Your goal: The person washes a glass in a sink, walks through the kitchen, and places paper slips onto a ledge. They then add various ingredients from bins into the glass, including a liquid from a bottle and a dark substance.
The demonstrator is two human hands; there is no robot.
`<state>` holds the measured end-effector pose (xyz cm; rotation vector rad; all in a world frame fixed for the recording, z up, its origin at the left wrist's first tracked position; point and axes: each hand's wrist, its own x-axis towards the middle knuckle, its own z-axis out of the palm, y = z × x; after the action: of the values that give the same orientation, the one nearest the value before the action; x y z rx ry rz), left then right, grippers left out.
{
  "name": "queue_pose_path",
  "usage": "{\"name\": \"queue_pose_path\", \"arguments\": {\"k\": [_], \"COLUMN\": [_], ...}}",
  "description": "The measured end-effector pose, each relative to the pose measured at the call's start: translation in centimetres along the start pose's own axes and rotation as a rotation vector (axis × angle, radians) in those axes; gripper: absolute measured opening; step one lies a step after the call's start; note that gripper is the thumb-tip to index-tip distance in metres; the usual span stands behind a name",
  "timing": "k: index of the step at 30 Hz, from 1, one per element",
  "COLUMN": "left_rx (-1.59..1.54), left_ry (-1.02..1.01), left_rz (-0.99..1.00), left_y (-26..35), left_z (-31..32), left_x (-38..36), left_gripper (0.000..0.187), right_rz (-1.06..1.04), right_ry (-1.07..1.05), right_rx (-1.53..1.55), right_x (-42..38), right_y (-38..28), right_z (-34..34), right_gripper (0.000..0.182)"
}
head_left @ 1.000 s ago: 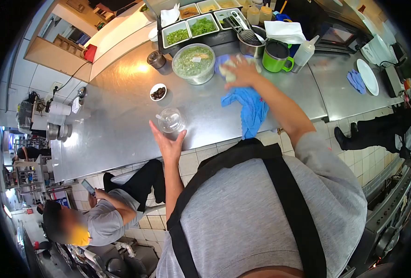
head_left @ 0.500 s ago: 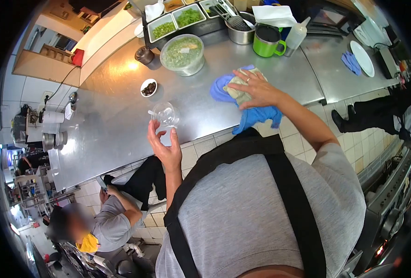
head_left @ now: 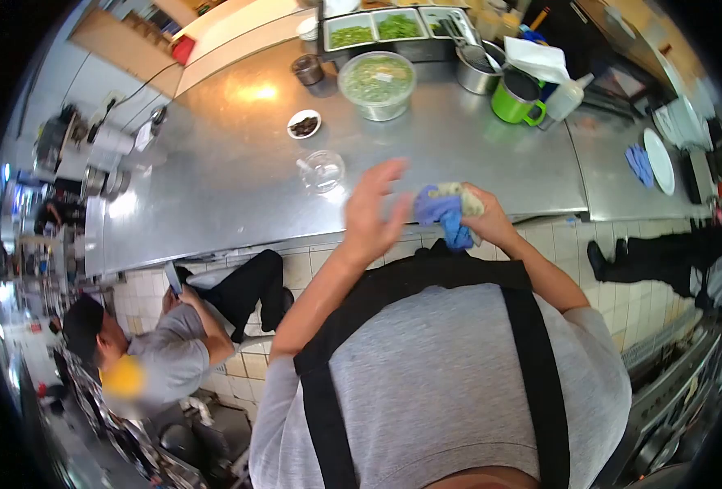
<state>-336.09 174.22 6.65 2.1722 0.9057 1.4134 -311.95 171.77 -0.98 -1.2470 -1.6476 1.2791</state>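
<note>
My right hand [head_left: 489, 218] grips a bundle of cloths [head_left: 442, 204], blue, purple and pale yellow-green, near the front edge of the steel counter [head_left: 239, 183]. Just left of it my left hand [head_left: 370, 213] is raised with its fingers apart, blurred by motion and holding nothing. A clear plastic bowl [head_left: 323, 172] stands on the counter beyond my left hand, with what looks like a small utensil at its rim. Farther back sits a small white dish [head_left: 305, 125] of dark pieces. Behind that is a round clear tub [head_left: 376, 85] with green contents.
Trays of chopped greens [head_left: 397, 27], a pot of utensils [head_left: 480, 69], a green mug [head_left: 516, 98] and a squeeze bottle [head_left: 564, 102] line the back. Right, a white plate [head_left: 660, 161] lies beside a blue cloth [head_left: 639, 165]. A seated person [head_left: 169, 334] is at left, holding a flat object.
My right hand has gathered the cloths off the counter and drawn them toward my body. My left hand has moved right, away from the clear bowl, toward the cloths. The view has shifted.
</note>
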Motion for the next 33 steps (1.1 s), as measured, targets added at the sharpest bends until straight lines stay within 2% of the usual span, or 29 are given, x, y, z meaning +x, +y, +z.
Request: {"name": "queue_pose_path", "arguments": {"k": [1,2,3,4,6,9,18,21,23,25,27,28,30,31,33], "left_rx": [-0.026,-0.086,-0.128,-0.184,-0.213,-0.054,0.284,0.285,0.316,0.317,0.522,0.503,0.463,0.419,0.325], "left_ry": [-0.070,-0.089,-0.224,-0.167,-0.084,-0.050,-0.458,-0.357,-0.367,-0.061,0.191,0.224,0.295,0.301,0.306], "left_rz": [0.100,0.287,0.354,0.502,0.744,0.947,0.788,0.666,0.411,0.058,-0.166,-0.265,-0.459,-0.464,-0.470], "left_y": [1.5,3.3,5.5,7.1,11.0,11.9,5.5,2.8,0.1,-3.0,-5.3,-6.3,-8.1,-9.0,-10.3], "left_z": [1.1,2.2,3.2,5.1,6.3,6.5,3.9,1.9,0.0,-1.6,-3.1,-3.2,-3.2,-3.0,-2.3], "left_x": [1.9,4.1,6.3,7.7,10.0,9.9,4.0,1.9,-0.6,-4.1,-5.8,-6.0,-6.0,-5.9,-5.5], "left_gripper": [0.046,0.047,0.048,0.046,0.041,0.038,0.037,0.042,0.056,0.070,0.093,0.099,0.112,0.115,0.120], "right_rz": [0.140,0.166,0.182,0.199,0.224,0.247,0.166,0.062,-0.031,-0.089,-0.139,-0.161,-0.297,-0.363,-0.495], "right_ry": [-0.031,-0.014,-0.030,-0.046,-0.070,-0.066,0.066,0.148,0.191,0.190,0.191,0.184,0.237,0.263,0.057], "right_rx": [0.380,0.614,0.758,0.887,1.046,1.144,1.273,1.278,1.187,0.825,0.063,-0.319,-0.883,-1.165,-0.914], "right_x": [1.0,1.4,1.9,2.5,3.0,3.1,3.8,4.9,6.1,7.8,9.5,10.3,11.4,11.9,12.7], "right_y": [-0.7,-2.5,-3.7,-4.5,-5.3,-4.8,-2.3,-1.4,-1.5,-2.7,-5.4,-6.5,-7.5,-8.2,-9.2], "right_z": [0.7,2.0,3.3,4.3,5.9,6.3,2.0,-1.7,-4.7,-7.0,-8.0,-8.2,-6.1,-4.5,-0.7], "right_gripper": [0.047,0.052,0.052,0.052,0.051,0.050,0.049,0.048,0.048,0.047,0.052,0.054,0.055,0.055,0.048]}}
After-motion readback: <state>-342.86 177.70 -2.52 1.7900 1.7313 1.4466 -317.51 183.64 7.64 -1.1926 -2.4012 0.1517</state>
